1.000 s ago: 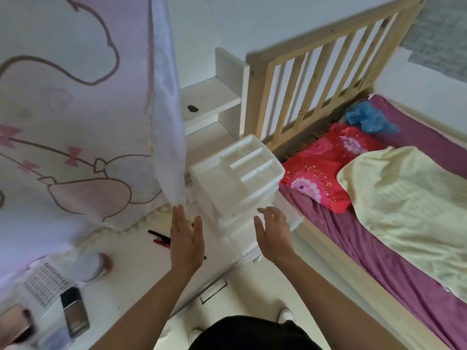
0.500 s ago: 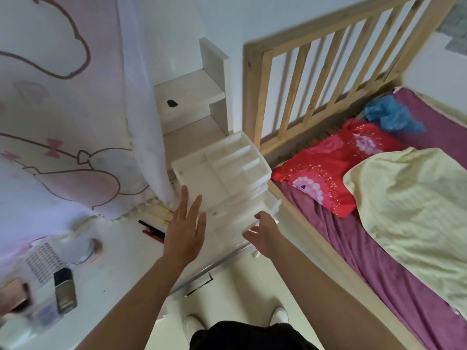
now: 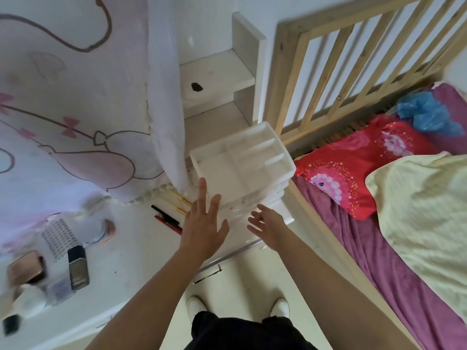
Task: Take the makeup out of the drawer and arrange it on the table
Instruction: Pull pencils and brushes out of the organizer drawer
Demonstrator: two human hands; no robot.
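Head view, organizer: white plastic drawer organizer (image 3: 242, 170) stands at the worktop's (image 3: 131, 251) 3 o'clock edge, close beside the bed frame (image 3: 326, 238). Open compartment tray on top, all compartments appear empty. Stacked drawers (image 3: 255, 200) below.
Head view, left grip: left hand (image 3: 204, 223) is flat and spread, fingers extended toward 12 o'clock, holding nothing. It hovers at the organizer's 7 o'clock corner; contact cannot be confirmed.
Head view, right grip: right hand (image 3: 267, 224) is loosely open, fingers half curled, holding nothing. It sits at the drawer fronts, at the organizer's 5 o'clock side; whether a fingertip touches a drawer cannot be told through the blur.
Head view, makeup location: several items lie on the worktop at 8 o'clock from the hands. What remains inside the drawers is hidden.
Risk 1: the organizer looks light and sits near the edge. Pulling a drawer without bracing the body could drag or tip the whole unit toward the floor.
Risk 2: a drawer pulled fully out may drop and spill its contents.
Risk 3: the hanging curtain (image 3: 166, 97) touches the organizer's 9 o'clock side and could snag on it.
Count, hands: 2.
Count, pencils: 2 dark pencils (image 3: 166, 219), one black, one red. Beside them some yellow sticks (image 3: 180, 202); number unclear.
Count, dark rectangular case: 1 (image 3: 78, 267).
Count, compact: 1 (image 3: 26, 269).
Count, printed sheet: 1 (image 3: 59, 236).
Count, other small items at 8 o'clock: blurred, not countable.
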